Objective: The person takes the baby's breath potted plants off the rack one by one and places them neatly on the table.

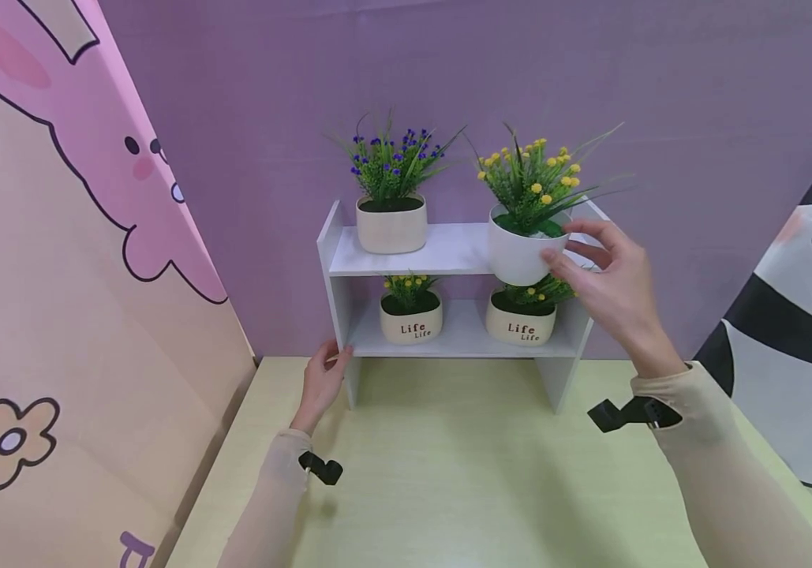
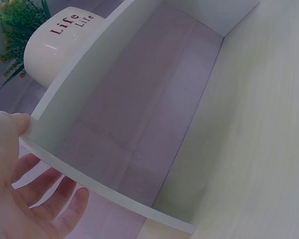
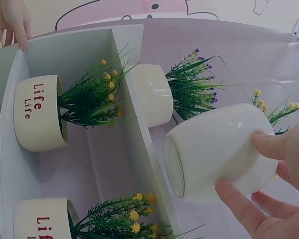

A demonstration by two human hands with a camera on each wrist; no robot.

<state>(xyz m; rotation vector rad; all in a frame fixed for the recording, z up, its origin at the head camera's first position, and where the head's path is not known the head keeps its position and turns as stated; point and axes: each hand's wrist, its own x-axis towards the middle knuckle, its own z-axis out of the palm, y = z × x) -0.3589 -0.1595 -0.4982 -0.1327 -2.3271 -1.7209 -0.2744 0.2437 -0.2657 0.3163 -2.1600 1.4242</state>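
My right hand (image 1: 608, 276) grips a white flowerpot (image 3: 214, 154) of yellow artificial flowers (image 1: 533, 177) by its side and rim. The pot overlaps the right end of the top board in the head view, and its underside shows in the right wrist view. At the lower left, my left hand (image 1: 323, 379) holds the side panel of a white two-tier shelf (image 1: 448, 248). Its thumb lies at the panel's front edge, and its fingers curve along the outer side (image 2: 50, 199). A cream pot (image 1: 391, 227) with blue-purple flowers sits on the top board's left.
Two cream pots lettered "Life" stand on the lower board, one left (image 1: 411, 323) and one right (image 1: 521, 325), both with yellow flowers. The shelf stands on a pale wooden table (image 1: 448, 473) against a purple backdrop (image 1: 448, 63). Cartoon-printed panels flank it.
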